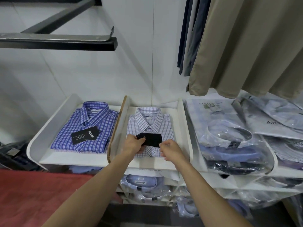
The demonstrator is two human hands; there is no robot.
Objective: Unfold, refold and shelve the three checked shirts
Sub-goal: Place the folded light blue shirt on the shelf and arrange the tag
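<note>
Two folded checked shirts on the shelf [164, 165]: blue shirt [85, 128] in left bay, with another checked edge showing beneath it, maybe the third; pale shirt [151, 128] in middle bay. Left hand [133, 144] pinches the black tag [151, 139] on the pale shirt; right hand [170, 149] pinches its near edge. Looks near done: tag tidy-up left.

White dividers [118, 123] flank each shirt; black rail [65, 41] overhead left, hanging garments [246, 46] overhead right.

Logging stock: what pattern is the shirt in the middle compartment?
Fine navy check on white, folded collar up; seen in the head view.
</note>
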